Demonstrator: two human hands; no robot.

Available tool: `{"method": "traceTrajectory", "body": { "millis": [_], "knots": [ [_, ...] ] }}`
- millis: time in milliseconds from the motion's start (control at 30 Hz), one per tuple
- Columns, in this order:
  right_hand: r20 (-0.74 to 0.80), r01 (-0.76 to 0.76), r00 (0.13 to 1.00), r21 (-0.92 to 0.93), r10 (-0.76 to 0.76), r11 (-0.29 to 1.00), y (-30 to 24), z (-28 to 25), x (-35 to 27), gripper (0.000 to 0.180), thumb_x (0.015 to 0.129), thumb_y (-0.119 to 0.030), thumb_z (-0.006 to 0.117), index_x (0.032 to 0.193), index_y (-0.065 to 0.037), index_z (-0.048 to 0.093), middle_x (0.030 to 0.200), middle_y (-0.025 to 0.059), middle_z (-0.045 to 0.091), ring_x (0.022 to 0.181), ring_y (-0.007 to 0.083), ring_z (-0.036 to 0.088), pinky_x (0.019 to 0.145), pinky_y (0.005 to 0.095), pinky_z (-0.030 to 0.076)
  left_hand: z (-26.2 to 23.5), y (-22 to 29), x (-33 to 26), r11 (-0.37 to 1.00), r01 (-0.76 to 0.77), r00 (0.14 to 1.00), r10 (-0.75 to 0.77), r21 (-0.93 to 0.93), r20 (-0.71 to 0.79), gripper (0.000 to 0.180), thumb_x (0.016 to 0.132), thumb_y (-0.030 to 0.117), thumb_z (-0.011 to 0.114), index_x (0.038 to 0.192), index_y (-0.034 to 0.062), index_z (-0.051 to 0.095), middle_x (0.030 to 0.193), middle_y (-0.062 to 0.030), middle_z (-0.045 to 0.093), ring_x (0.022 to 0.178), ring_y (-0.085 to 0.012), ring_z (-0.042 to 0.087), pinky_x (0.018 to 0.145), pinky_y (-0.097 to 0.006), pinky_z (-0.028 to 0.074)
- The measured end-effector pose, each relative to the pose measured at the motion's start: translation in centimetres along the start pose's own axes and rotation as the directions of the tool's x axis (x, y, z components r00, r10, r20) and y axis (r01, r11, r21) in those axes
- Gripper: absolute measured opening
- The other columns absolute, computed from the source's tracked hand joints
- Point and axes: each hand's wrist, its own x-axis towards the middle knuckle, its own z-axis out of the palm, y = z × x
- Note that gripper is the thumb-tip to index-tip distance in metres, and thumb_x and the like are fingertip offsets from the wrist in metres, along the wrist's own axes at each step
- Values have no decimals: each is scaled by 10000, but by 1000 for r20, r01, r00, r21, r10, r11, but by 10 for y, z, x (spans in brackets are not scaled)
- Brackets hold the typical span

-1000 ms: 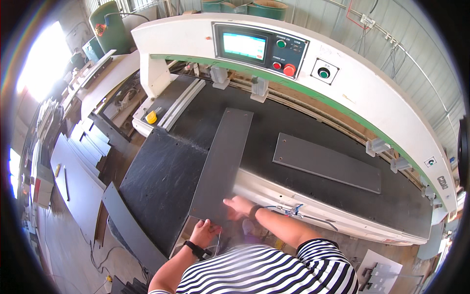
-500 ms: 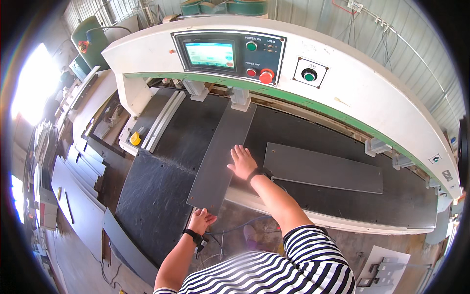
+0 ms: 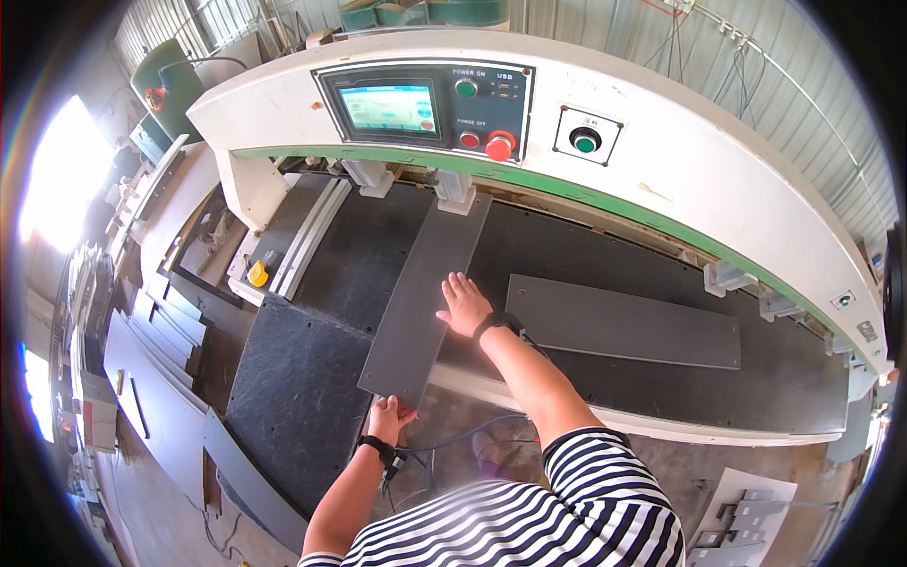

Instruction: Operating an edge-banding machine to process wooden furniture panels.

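Note:
A long dark grey panel [image 3: 420, 293] with small holes at its near end lies lengthwise on the black machine bed [image 3: 312, 369]. Its far end reaches a grey clamp block [image 3: 456, 194]. My right hand [image 3: 465, 304] rests flat on the panel's right side, fingers spread. At the near end, my left hand [image 3: 388, 420] grips the edge, its fingers bent and partly hidden. To the right, a second grey panel [image 3: 624, 321] lies crosswise on the bed, untouched.
A white machine beam [image 3: 699, 132] with a lit screen [image 3: 387, 109] and buttons arches over the bed. At left are a metal guide rail [image 3: 316, 236], a yellow tape measure [image 3: 258, 273] and stacked boards [image 3: 156, 378]. Cables [image 3: 472, 433] hang below the front edge.
My left hand has moved slightly up against the panel's near edge, its fingers more bent. My right hand stays flat on the panel. The whole view has shifted a little.

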Motion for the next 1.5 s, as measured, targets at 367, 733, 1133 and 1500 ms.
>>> {"method": "traceTrajectory", "body": {
  "millis": [367,733,1133,1500],
  "knots": [
    [-730,166,357,664,583,729,34,-197,-3,122,838,-128,611,907,-56,542,754,96,581,696,242,600,643,352,474,-13,3,2,990,29,998,-19,-140,68,155,954,134,447,1036,12,496,1018,-145,565,886,-290,603,821,-472,516],
    [-897,-16,235,381,374,924,76,-291,-10,216,752,23,654,923,-14,527,837,118,560,701,250,595,640,354,483,-10,7,7,994,-19,999,23,-104,35,158,936,154,491,973,0,501,851,-100,577,762,-230,613,741,-409,553],
    [-838,60,298,495,457,867,75,-285,-12,254,781,-154,703,944,-28,554,853,116,647,711,229,649,711,315,496,-82,-20,-100,988,27,1000,-27,-154,-1,225,916,187,558,1108,73,534,954,-93,603,857,-209,604,745,-381,520],
    [100,-112,993,966,62,234,-92,-117,-110,137,934,-187,540,956,-51,539,852,44,601,757,99,578,683,249,505,-225,-149,-289,806,179,890,-377,-565,-256,352,939,282,519,1159,12,468,1098,-132,572,959,-235,590,816,-390,508]
  ]
}}
